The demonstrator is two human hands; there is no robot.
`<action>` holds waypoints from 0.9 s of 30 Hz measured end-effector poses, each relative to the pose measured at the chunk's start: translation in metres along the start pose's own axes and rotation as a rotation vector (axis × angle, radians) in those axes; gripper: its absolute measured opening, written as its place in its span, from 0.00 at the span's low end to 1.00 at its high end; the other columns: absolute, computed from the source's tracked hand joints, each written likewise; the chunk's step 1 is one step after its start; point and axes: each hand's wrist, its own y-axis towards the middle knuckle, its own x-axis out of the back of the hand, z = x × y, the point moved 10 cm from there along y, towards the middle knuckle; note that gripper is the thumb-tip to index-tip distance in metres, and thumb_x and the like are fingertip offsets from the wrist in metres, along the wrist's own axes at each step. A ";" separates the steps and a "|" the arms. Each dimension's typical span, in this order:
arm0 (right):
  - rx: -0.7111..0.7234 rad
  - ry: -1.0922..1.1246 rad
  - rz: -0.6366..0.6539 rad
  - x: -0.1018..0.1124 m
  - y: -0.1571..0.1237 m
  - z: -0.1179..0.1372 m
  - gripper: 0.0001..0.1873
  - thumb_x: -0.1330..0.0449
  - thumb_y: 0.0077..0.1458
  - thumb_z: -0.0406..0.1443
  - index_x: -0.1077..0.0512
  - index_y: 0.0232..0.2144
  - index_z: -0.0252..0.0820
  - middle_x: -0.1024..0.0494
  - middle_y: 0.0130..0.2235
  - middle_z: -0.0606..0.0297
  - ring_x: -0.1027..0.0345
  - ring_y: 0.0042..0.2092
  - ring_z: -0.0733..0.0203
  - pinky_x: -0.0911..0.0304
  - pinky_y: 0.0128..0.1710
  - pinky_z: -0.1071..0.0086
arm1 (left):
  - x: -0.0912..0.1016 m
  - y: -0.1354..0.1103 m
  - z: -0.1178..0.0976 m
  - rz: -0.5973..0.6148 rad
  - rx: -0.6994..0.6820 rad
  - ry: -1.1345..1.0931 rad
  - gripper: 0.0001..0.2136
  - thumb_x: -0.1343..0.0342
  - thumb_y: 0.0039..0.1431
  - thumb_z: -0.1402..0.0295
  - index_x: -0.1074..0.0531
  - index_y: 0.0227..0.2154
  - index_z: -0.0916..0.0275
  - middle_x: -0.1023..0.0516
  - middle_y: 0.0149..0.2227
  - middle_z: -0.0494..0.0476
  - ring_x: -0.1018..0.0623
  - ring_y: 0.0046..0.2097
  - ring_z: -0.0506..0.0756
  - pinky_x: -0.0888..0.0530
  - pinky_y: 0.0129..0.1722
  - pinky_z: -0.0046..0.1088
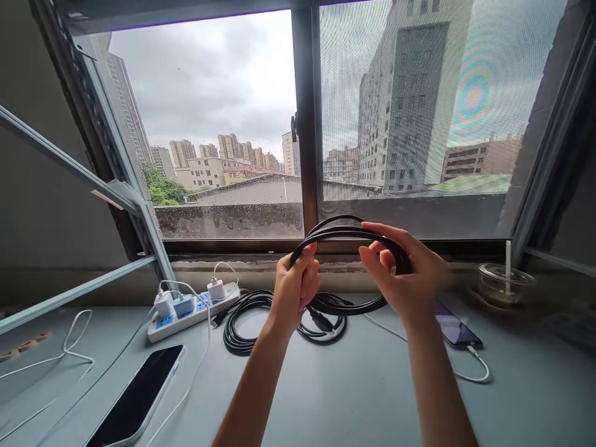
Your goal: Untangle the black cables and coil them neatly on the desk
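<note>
A black cable (342,231) is looped into a coil and held up above the table between both hands. My left hand (297,282) is closed round the coil's left side, thumb on top. On the coil's right side, my right hand (410,270) has its fingers curled round the loops, with the thumb apart inside the ring. Beneath the held coil, a second coiled black cable (320,339) with a dark plug end lies on the table. Another black cable coil (237,335) lies left of it, partly hidden by my left forearm.
A white power strip (193,316) with several chargers stands at the back left. Phones lie at the left (139,397) and right (454,326), with white cords about. A plastic cup with a straw (505,285) stands at the far right. Metal shelf bars (69,162) cross the left side, before the window.
</note>
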 end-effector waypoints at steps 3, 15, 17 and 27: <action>0.080 -0.037 -0.078 0.008 -0.003 0.013 0.07 0.36 0.49 0.36 0.23 0.33 0.46 0.27 0.22 0.70 0.38 0.20 0.69 0.49 0.14 0.75 | 0.002 -0.001 0.001 -0.008 0.013 0.016 0.29 0.39 0.49 0.57 0.55 0.11 0.62 0.55 0.09 0.42 0.53 0.10 0.39 0.58 0.09 0.17; -0.033 -0.020 -0.092 0.014 0.006 -0.031 0.10 0.42 0.55 0.41 0.24 0.35 0.44 0.27 0.33 0.65 0.44 0.20 0.72 0.49 0.14 0.74 | -0.030 -0.013 0.012 0.211 0.098 0.031 0.33 0.45 0.46 0.41 0.54 0.08 0.62 0.57 0.09 0.44 0.54 0.11 0.40 0.61 0.09 0.20; -0.049 -0.035 -0.037 0.007 0.006 -0.040 0.11 0.42 0.55 0.42 0.25 0.38 0.45 0.28 0.37 0.63 0.40 0.24 0.70 0.45 0.16 0.75 | -0.029 -0.012 0.013 0.182 0.101 0.018 0.34 0.47 0.47 0.40 0.54 0.08 0.62 0.57 0.09 0.44 0.55 0.11 0.40 0.61 0.09 0.20; -0.050 -0.219 0.177 -0.024 -0.001 -0.052 0.25 0.41 0.53 0.36 0.34 0.55 0.47 0.35 0.55 0.56 0.37 0.53 0.56 0.31 0.42 0.65 | -0.010 -0.013 -0.018 0.196 -0.112 0.345 0.33 0.43 0.52 0.50 0.57 0.10 0.64 0.56 0.10 0.44 0.54 0.13 0.40 0.59 0.12 0.21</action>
